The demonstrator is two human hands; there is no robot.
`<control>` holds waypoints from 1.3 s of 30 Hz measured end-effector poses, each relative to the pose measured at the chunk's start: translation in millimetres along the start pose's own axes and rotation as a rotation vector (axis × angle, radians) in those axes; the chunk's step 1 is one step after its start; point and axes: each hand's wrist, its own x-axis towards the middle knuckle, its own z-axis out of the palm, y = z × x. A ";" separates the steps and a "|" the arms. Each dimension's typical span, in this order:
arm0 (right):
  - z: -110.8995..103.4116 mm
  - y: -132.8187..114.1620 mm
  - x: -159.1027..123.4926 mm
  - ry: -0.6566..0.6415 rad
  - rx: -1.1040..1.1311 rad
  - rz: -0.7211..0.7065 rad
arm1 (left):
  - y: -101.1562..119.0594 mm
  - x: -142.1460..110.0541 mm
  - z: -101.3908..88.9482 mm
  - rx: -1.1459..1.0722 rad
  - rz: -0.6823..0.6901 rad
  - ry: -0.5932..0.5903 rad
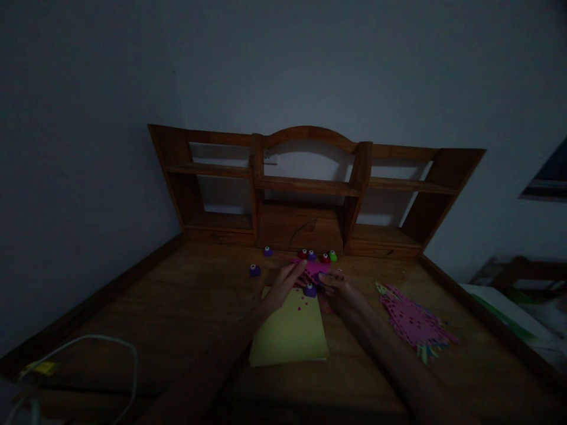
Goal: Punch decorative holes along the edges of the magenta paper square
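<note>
Head | left hand [287,283]: touching pink paper [318,267] | right hand [334,282]: beside purple punch [310,290]

- A plain, pale wall [283,71], bluish grey in the dimness, fills the upper view; a faint corner line shows at left.
- A wooden desk [195,313] with raised side edges spreads below, its surface brown and dully lit.
- At its back stands a wooden shelf unit [305,186] in three sections, with an arched top rail [308,131] over the middle one.
- A white wall socket [270,158] shows through the middle opening.
- Beyond the desk's right edge sits brown wooden furniture [531,270], too dark to identify.
- A dark panel [551,174], perhaps a window, cuts the right border.
</note>
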 end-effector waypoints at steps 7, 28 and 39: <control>4.9 2.9 -2.5 0.011 -0.032 -0.019 | -11.8 6.6 -4.1 0.222 0.110 0.018; 12.7 -7.6 -7.0 0.003 0.000 0.056 | 2.4 3.0 -9.4 0.272 0.110 0.112; 11.4 -9.5 -3.0 0.022 0.020 0.092 | -14.0 12.9 -16.9 0.214 0.135 0.159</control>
